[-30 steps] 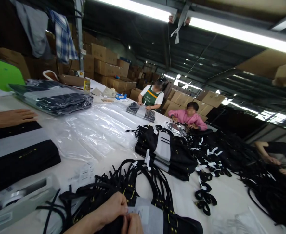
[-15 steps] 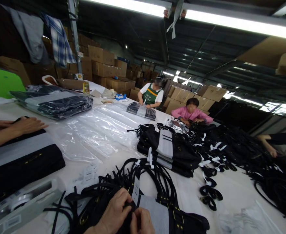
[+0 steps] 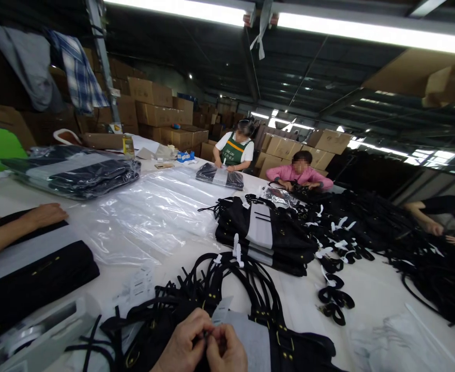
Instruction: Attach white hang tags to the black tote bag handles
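A white tag (image 3: 222, 311) sits at the near edge of the bench (image 3: 370, 305), atop a black bag (image 3: 251, 341) with tangled straps. The left hand (image 3: 184, 343) and right hand (image 3: 227, 351) pinch together just below the tag, fingers closed on something small there, close to the body for fine work. Beyond the tag lies a bag stack (image 3: 266, 237); left of it, clear sleeves (image 3: 150, 212).

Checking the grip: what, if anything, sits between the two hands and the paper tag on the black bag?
Nothing visible does. The left hand and right hand already pinch together at the foot of the tag, on the black bag.
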Demonstrator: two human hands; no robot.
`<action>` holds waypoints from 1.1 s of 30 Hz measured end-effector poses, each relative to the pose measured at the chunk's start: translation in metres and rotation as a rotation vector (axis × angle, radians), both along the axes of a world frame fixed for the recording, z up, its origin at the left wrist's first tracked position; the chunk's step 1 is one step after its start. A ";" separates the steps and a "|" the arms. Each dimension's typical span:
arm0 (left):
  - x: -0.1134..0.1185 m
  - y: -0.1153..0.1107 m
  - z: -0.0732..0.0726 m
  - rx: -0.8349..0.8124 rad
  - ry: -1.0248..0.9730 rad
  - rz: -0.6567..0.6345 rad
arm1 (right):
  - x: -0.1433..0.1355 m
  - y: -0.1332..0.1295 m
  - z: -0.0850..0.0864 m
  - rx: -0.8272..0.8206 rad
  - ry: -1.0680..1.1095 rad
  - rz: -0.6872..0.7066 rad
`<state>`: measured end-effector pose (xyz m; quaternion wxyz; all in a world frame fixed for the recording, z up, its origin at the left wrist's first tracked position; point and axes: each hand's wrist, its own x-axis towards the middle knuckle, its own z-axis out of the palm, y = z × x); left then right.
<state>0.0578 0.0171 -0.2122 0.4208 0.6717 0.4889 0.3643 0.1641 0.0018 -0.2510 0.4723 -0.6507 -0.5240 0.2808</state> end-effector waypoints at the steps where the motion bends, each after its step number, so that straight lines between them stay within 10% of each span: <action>1: 0.001 0.000 0.001 -0.007 -0.007 -0.021 | 0.000 0.001 0.005 -0.023 0.061 0.014; 10: 0.002 -0.007 0.000 0.043 0.025 0.224 | 0.015 -0.001 0.030 -0.242 0.419 0.079; 17: 0.008 -0.008 -0.006 0.132 0.015 0.078 | 0.009 -0.003 0.028 -0.359 0.807 -0.056; 24: 0.012 0.005 -0.016 0.347 0.114 0.055 | 0.018 -0.002 0.031 -0.265 0.634 0.132; 33: 0.015 0.006 -0.012 0.158 0.062 0.061 | 0.029 0.001 0.021 -0.036 0.209 0.284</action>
